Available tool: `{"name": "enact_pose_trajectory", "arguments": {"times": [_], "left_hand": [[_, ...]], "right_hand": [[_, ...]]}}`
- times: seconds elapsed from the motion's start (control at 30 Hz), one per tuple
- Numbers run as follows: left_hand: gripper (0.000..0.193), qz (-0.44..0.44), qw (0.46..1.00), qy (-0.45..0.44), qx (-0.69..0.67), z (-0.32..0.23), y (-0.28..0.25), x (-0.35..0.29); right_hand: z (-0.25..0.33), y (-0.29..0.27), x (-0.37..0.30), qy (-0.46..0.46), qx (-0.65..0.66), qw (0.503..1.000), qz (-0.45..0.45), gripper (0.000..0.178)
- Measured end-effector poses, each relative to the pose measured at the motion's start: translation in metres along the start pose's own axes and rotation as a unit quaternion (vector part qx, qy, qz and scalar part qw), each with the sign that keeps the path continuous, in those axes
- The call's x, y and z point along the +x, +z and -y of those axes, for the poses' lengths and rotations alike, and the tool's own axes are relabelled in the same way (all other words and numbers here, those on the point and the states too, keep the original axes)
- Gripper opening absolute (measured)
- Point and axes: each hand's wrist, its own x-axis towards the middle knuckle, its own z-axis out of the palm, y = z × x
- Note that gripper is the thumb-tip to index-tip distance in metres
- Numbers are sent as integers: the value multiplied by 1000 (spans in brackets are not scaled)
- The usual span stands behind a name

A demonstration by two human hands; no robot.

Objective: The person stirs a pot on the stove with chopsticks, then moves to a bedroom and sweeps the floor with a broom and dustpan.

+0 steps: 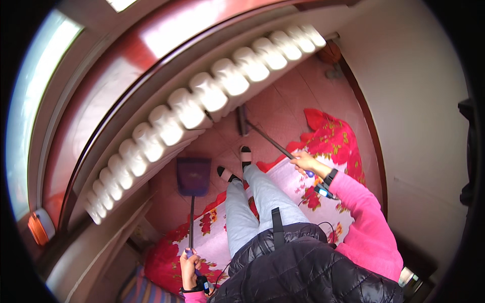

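Black puffy vest (303, 267) is closest. The right grip (305, 162) is wrapped around the stick of the broom (273, 142), which slants forward and left, with its head near the white radiator (209, 92). The left grip (190, 266) holds the stick of the purple dustpan (193, 177), which points nearly straight ahead. The pan is left of the feet (246, 155); the broom head is ahead and right of it. The pan looks dark, so I cannot tell what is inside.

Head-worn fisheye, facing steeply down
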Motion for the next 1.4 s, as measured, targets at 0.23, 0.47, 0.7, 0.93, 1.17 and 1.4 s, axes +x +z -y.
{"name": "enact_pose_trajectory", "arguments": {"times": [0.23,0.47,0.7,0.93,1.17,1.4], "left_hand": [[19,-4,993,-18,117,-38,41,20],[20,24,977,-17,210,-53,115,29],[20,25,969,-12,247,-70,199,43],[19,30,942,-29,334,-79,283,51],[19,41,929,-34,365,-97,367,57],[17,85,919,-36,382,-101,435,63]], "right_hand": [[-18,-13,44,72,104,982,137,50],[-75,-181,40,50,50,997,-32,40],[-83,-275,36,-2,-89,958,-273,42],[-78,-293,-21,-56,53,993,-94,48],[-36,-309,88,-33,199,974,106,64],[-109,-426,84,-8,334,942,8,48]]}}
